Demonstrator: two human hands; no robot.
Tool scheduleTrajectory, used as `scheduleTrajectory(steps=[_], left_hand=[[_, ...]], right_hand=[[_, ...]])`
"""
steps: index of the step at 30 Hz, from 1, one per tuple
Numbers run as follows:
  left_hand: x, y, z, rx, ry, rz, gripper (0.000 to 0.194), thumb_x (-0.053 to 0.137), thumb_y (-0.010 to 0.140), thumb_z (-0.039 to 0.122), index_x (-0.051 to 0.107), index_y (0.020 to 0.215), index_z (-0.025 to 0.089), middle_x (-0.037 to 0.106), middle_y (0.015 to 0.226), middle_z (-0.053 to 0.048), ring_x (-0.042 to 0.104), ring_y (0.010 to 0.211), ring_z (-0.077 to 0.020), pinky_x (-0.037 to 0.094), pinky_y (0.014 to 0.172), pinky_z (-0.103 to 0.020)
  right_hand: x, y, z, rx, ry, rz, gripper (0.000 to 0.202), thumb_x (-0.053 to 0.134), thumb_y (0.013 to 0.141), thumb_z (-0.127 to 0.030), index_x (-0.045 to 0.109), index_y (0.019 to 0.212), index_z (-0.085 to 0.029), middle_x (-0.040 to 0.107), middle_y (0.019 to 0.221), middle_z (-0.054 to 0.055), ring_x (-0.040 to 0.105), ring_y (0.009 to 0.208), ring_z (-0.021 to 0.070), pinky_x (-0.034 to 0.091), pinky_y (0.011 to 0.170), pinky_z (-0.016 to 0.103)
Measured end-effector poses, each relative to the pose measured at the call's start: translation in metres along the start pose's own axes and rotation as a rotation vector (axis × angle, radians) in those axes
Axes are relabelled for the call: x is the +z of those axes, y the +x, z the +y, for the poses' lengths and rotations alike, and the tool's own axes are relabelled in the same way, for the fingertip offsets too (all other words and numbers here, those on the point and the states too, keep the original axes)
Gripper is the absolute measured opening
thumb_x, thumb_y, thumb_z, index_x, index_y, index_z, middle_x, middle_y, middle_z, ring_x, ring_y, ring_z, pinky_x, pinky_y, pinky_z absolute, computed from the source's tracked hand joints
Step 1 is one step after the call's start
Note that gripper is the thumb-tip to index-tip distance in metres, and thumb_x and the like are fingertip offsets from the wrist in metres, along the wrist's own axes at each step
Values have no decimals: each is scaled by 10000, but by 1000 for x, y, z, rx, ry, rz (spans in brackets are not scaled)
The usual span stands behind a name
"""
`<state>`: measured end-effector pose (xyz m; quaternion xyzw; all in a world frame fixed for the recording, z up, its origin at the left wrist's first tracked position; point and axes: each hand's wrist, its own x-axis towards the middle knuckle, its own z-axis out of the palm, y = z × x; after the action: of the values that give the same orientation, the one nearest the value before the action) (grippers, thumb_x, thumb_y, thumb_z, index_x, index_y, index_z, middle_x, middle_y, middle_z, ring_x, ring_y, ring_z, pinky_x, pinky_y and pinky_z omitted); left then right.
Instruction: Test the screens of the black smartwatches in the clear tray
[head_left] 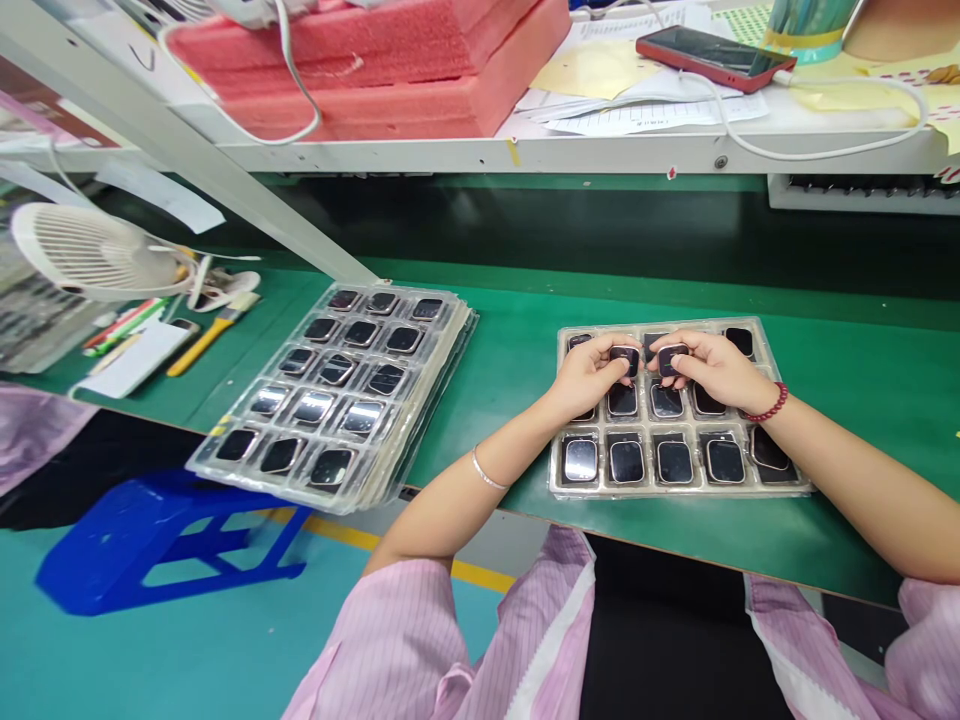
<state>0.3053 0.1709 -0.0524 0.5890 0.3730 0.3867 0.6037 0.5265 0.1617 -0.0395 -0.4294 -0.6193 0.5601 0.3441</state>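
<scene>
My left hand (592, 377) is closed on a smartwatch case (625, 356) with a dark square screen and rounded corners. In my right hand (712, 368), fingers and thumb pinch a second smartwatch case (671, 358) of the same look. Both are raised just over the back part of a clear plastic tray (556, 490), close beside each other but apart. Rows of similar watch cases (675, 460) lie in the tray's compartments, one per pocket. My hands and forearms hide some of the pockets.
A stack of plastic trays (405, 440) with more watch cases stands to the left. Further left are a white fan (97, 250), a yellow-handled brush (214, 335) and a blue stool (142, 540). A shelf edge (600, 153) carries red foam (375, 90) and a phone (712, 55).
</scene>
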Motion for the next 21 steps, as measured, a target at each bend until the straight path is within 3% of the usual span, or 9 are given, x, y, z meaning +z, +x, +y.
scheduleTrajectory(steps=[4, 13, 21], left_hand=[[0, 1, -3, 57, 23, 29, 397, 675, 706, 118, 640, 1099, 159, 711, 1089, -78, 683, 952, -174, 558, 804, -272], [-2, 1, -2, 65, 10, 13, 327, 706, 751, 187, 627, 1066, 150, 697, 972, -63, 664, 878, -163, 534, 756, -266], [-1, 0, 0, 67, 5, 10, 341, 694, 754, 167, 608, 1084, 154, 696, 996, -65, 664, 889, -158, 529, 778, -264]], right_hand=[[0, 0, 2, -60, -8, 16, 366, 655, 799, -166, 689, 1161, -207, 730, 1168, 91, 744, 832, 198, 643, 662, 312], [-1, 1, 6, -71, -10, -32, 406, 624, 808, -163, 673, 1209, -202, 727, 1185, 98, 750, 850, 197, 646, 708, 325], [-1, 0, 5, -64, -18, -30, 379, 625, 819, -174, 686, 1192, -202, 736, 1165, 100, 753, 847, 199, 650, 708, 329]])
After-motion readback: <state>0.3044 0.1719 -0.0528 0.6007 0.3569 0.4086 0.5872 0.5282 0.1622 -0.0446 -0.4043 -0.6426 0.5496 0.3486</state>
